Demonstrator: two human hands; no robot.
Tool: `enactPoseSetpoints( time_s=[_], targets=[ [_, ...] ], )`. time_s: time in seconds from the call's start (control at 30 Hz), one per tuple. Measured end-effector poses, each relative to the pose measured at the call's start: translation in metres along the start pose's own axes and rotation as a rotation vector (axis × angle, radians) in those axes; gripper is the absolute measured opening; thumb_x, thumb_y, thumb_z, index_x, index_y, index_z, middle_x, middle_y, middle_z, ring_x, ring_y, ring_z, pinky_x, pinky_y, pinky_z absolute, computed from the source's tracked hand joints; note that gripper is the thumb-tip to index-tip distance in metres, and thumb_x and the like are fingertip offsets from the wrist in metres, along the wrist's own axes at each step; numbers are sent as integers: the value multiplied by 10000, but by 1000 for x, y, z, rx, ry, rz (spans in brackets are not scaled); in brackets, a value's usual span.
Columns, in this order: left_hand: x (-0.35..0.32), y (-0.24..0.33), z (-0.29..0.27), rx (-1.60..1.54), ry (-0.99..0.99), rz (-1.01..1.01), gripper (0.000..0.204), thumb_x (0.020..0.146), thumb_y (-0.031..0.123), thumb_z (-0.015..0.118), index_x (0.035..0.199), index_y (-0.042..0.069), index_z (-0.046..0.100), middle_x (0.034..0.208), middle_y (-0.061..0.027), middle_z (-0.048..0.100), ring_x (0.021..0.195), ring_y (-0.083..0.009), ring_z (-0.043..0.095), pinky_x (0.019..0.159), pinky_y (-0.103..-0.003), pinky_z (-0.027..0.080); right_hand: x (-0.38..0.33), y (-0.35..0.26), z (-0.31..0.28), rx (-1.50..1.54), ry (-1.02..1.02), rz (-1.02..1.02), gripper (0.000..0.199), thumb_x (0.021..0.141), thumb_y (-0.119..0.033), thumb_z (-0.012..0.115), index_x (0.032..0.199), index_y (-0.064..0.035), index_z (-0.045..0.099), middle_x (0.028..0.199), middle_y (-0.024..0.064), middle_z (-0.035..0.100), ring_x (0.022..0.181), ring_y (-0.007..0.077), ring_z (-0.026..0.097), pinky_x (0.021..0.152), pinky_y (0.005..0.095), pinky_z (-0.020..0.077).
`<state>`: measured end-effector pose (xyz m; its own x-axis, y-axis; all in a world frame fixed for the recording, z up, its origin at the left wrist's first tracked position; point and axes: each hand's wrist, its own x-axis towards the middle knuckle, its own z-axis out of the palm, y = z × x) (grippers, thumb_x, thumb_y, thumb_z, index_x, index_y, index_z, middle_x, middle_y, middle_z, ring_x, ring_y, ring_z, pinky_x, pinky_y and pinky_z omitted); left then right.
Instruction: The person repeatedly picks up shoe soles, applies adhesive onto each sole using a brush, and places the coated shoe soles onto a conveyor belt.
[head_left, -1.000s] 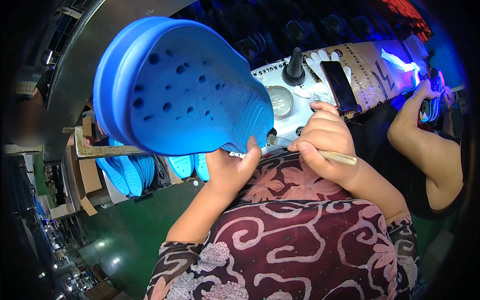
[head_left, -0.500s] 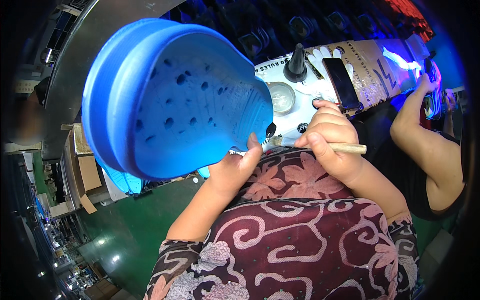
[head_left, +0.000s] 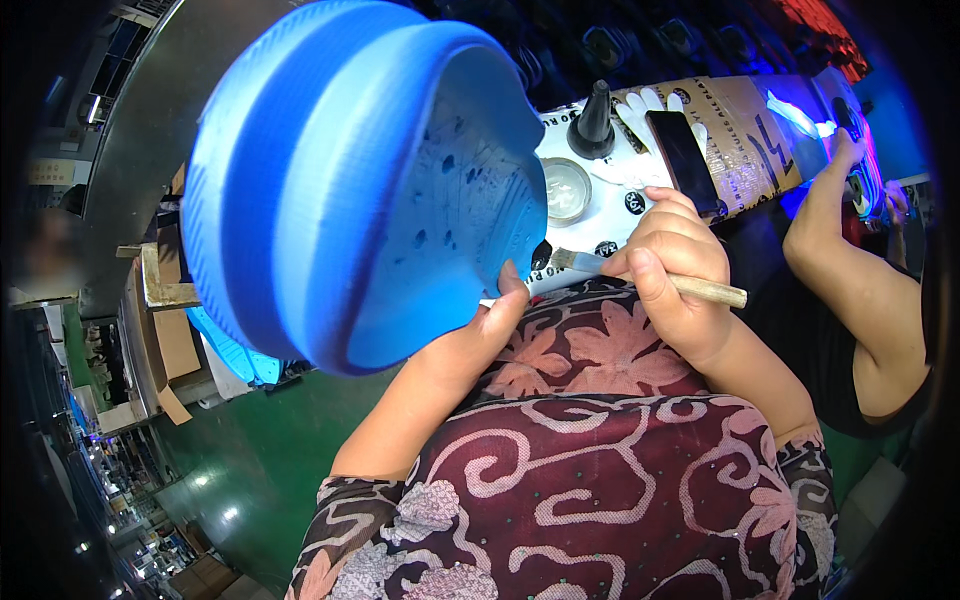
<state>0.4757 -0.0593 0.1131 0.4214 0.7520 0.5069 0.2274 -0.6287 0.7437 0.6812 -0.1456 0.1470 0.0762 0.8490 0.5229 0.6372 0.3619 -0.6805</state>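
The left hand grips a blue clog from below, holding it raised and tilted just left of a round dish on the tabletop. The right hand is closed around a brush, its bristles at the clog's edge, below the dish; a black cone and a phone lie beside the dish, a co-worker's arm farther right

From my headset I see the clog held up at my left by my left hand, the brush in my right hand just right of it, and behind them on the bench a dish, a cone-shaped nozzle and a phone toward its right end.
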Motion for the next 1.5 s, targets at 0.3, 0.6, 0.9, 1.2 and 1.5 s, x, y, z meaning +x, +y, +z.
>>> enactPoseSetpoints(
  time_s=[0.3, 0.6, 0.9, 1.2, 1.5],
  targets=[
    [-2, -2, -11, 76, -226, -90, 353, 746, -61, 647, 1083, -60, 541, 1007, -135, 619, 884, -200, 621, 800, -300, 488, 3, 0, -1, -137, -58, -80, 87, 771, -133, 679, 703, -82, 659, 662, 34, 585, 639, 224, 548, 881, 399, 395],
    [46, 47, -24, -394, -27, -296, 500, 783, 37, 628, 1240, -71, 456, 1073, -142, 619, 954, -218, 616, 837, -365, 499, -10, 24, -39, -59, 250, -18, 189, 835, -88, 588, 660, -62, 655, 642, 55, 603, 621, 241, 524, 728, 367, 411],
    [161, 143, 36, -882, -990, -435, 731, 779, 173, 688, 1363, -40, 304, 932, -129, 611, 483, -147, 596, 408, -235, 490, -67, 45, -74, -52, 363, 208, 197, 879, -108, 569, 716, -67, 673, 669, 67, 621, 664, 272, 569, 832, 395, 424],
    [325, 204, 158, -1360, -540, -378, 537, 880, 217, 664, 1295, 4, 397, 1040, -178, 625, 906, -256, 659, 784, -324, 551, -73, 50, -96, 12, 378, 340, 272, 914, -177, 544, 702, -73, 681, 627, 43, 628, 657, 235, 590, 857, 391, 434],
    [117, 0, 31, -86, -265, -317, 442, 857, 85, 645, 1265, -18, 510, 1126, -171, 623, 1016, -220, 624, 884, -323, 500, -90, 70, -76, 304, 378, 486, 256, 917, -135, 543, 737, -16, 682, 629, 79, 614, 621, 179, 591, 620, 304, 449]
  ],
)
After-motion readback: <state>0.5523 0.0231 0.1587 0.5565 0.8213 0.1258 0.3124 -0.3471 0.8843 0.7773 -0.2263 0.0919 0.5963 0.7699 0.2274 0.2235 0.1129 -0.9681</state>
